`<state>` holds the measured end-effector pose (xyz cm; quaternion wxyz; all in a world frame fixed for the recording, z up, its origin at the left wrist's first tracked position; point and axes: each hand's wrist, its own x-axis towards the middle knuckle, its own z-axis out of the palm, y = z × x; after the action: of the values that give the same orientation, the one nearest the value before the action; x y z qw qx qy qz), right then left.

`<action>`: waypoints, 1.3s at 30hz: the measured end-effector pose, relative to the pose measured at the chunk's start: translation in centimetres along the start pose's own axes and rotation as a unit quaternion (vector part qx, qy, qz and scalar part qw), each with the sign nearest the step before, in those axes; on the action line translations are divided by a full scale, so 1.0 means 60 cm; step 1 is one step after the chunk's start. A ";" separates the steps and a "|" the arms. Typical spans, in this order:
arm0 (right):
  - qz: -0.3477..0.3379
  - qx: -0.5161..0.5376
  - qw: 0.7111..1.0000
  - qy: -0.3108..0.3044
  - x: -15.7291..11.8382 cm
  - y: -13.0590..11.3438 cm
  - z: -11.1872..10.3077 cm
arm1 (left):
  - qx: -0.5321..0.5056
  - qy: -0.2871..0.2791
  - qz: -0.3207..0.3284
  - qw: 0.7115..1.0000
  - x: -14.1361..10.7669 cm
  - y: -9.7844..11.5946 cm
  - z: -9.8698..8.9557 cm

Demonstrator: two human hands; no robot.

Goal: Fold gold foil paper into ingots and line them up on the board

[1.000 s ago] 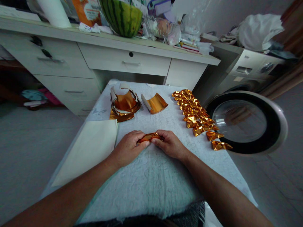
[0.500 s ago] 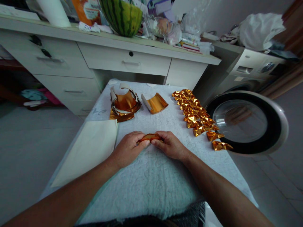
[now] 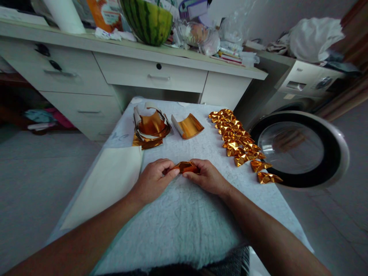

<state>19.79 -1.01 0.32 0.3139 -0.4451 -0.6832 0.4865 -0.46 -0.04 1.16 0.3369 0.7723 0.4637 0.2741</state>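
A small piece of folded gold foil paper is pinched between my two hands above the middle of the table. My left hand grips its left end, and my right hand grips its right end. Beyond them lies a curved gold sheet, with a loose pile of curled gold sheets to its left. Several folded gold foil pieces run in rows along the table's right side.
A pale paper sheet lies on the cloth-covered table at the left. Behind stands a white desk bearing a cut watermelon. A washing machine's round door hangs open at the right.
The foil piece has shifted slightly right and shows more of its folded surface. My left fingertips have moved a little on its left end.
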 end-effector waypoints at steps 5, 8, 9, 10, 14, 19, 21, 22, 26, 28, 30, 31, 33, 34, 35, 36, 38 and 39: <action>-0.013 -0.018 1.000 0.008 0.001 0.002 0.002 | 0.000 -0.018 -0.007 1.000 0.001 -0.003 0.002; -0.019 -0.044 0.999 0.008 0.001 0.000 0.001 | 0.000 -0.028 -0.020 0.999 0.001 -0.002 0.000; -0.019 -0.043 0.999 0.006 0.000 -0.001 0.000 | -0.007 -0.032 -0.023 0.999 0.001 -0.002 -0.001; -0.017 -0.037 0.999 0.003 0.000 -0.001 -0.001 | -0.016 -0.037 -0.028 0.999 0.001 -0.002 -0.002; -0.003 -0.012 1.000 0.006 -0.003 0.000 -0.010 | -0.063 -0.053 -0.057 0.995 0.000 -0.005 -0.004; 0.022 0.028 0.999 0.002 -0.007 -0.003 -0.025 | -0.100 -0.067 -0.077 0.990 -0.001 -0.010 -0.004; 0.039 0.034 0.999 0.008 -0.008 -0.006 -0.031 | -0.121 -0.071 -0.088 0.986 -0.001 -0.012 -0.005; 0.042 0.029 0.999 0.014 -0.008 -0.007 -0.035 | -0.132 -0.072 -0.093 0.984 -0.001 -0.012 -0.006; 0.048 0.018 0.999 0.013 -0.007 -0.005 -0.046 | -0.144 -0.078 -0.103 0.981 -0.001 -0.009 -0.009; 0.046 0.013 0.999 0.006 -0.007 -0.002 -0.050 | -0.141 -0.081 -0.099 0.982 0.000 -0.007 -0.011; 0.039 0.005 0.999 0.002 -0.006 0.002 -0.055 | -0.138 -0.081 -0.098 0.982 0.001 -0.007 -0.012; 0.037 -0.001 0.999 -0.001 -0.006 0.004 -0.058 | -0.136 -0.077 -0.100 0.983 0.001 -0.007 -0.013; 0.033 -0.015 0.999 -0.003 -0.005 0.007 -0.063 | -0.130 -0.065 -0.108 0.984 0.000 -0.008 -0.013; 0.031 -0.021 0.999 -0.004 -0.005 0.008 -0.065 | -0.127 -0.058 -0.111 0.984 0.000 -0.008 -0.014; 0.030 -0.026 0.999 -0.005 -0.005 0.009 -0.067 | -0.125 -0.054 -0.112 0.984 0.000 -0.009 -0.014; 0.030 -0.029 0.999 -0.005 -0.005 0.009 -0.069 | -0.125 -0.053 -0.112 0.984 0.000 -0.009 -0.015; 0.031 -0.032 0.999 -0.005 -0.004 0.011 -0.071 | -0.126 -0.058 -0.110 0.984 0.000 -0.010 -0.016; 0.031 -0.032 0.999 -0.004 -0.004 0.011 -0.071 | -0.126 -0.061 -0.108 0.984 0.000 -0.010 -0.016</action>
<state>23.76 0.49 1.09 0.2811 -0.4744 -0.6855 0.4754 -1.51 0.41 1.30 0.4866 0.6844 0.4847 0.2445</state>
